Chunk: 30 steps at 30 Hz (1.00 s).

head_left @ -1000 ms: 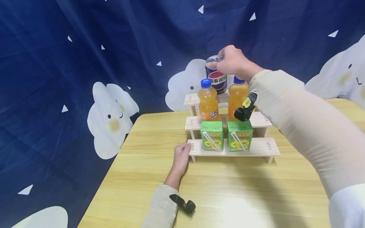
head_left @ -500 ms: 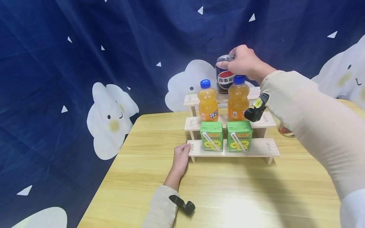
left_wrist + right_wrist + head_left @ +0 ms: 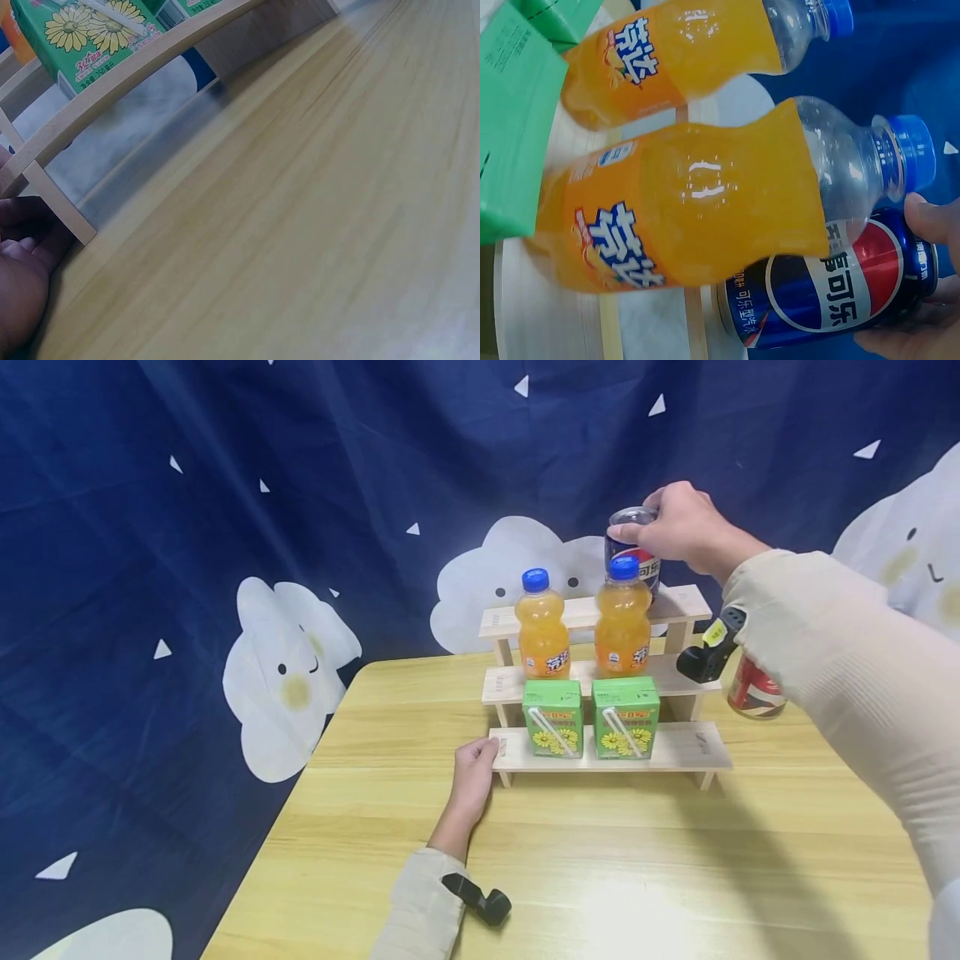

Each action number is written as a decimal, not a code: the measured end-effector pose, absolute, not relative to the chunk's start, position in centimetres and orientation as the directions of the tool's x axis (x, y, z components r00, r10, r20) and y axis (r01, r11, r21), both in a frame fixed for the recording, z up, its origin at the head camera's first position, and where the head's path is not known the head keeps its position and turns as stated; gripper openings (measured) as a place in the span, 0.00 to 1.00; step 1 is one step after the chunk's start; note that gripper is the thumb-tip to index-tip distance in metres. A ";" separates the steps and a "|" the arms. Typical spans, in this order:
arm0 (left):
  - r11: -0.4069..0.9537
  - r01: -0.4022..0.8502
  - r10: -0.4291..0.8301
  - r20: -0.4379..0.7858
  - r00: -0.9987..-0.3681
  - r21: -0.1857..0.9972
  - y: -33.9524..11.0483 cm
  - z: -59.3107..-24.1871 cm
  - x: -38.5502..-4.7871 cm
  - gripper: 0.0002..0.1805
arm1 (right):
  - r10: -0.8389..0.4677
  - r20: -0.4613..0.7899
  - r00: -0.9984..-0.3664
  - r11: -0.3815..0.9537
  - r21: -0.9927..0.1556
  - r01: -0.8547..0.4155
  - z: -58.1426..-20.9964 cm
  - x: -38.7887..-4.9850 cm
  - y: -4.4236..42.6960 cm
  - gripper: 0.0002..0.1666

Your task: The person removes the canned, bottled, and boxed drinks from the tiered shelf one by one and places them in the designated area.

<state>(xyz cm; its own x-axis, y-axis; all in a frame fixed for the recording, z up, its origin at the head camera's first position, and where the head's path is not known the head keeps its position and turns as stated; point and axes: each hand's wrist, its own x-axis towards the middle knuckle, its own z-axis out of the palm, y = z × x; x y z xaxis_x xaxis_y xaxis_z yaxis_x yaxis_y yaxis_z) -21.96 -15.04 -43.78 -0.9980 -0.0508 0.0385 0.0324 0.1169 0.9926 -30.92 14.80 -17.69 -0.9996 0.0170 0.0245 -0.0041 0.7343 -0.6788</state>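
My right hand [image 3: 688, 531] grips a dark blue cola can [image 3: 632, 531] by its upper part, at the right side of the rack's top tier. The can is upright behind the right orange soda bottle [image 3: 624, 627]; whether its base touches the board cannot be seen. In the right wrist view, thumb and fingers lie on either side of the cola can [image 3: 840, 281]. My left hand [image 3: 474, 777] holds the left end of the bottom tier of the three-tier wooden rack [image 3: 693, 747]. The left wrist view has the left hand [image 3: 22, 277] beside the rack's leg [image 3: 60, 202].
A second orange soda bottle [image 3: 543, 631] stands on the middle tier. Two green drink cartons [image 3: 553, 718] with straws sit on the bottom tier. Right of the rack, a red can [image 3: 753, 689] stands on the wooden table [image 3: 360, 777], partly behind the right sleeve. A blue curtain [image 3: 375, 460] hangs behind.
My right hand has moved the cola can rightward along the top tier, from between the bottles to behind the right one. The red can has come into view. My left hand has stayed put.
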 end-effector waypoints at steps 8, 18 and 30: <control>0.143 0.066 -0.033 0.072 -0.997 0.987 -14.5 -41.1 -20.3 0.18 | 0.040 0.028 -0.999 0.739 -0.673 0.011 -17.9 -30.5 16.5 0.52; 0.112 0.058 -0.080 0.068 -0.995 0.992 -15.3 -43.8 -21.8 0.16 | 0.065 0.029 -0.997 0.732 -0.681 0.028 -18.2 -30.0 18.6 0.54; 0.116 0.039 -0.057 0.046 -0.997 0.992 -15.6 -43.5 -21.9 0.15 | 0.100 0.035 -0.994 0.745 -0.665 0.052 -18.3 -29.1 21.0 0.55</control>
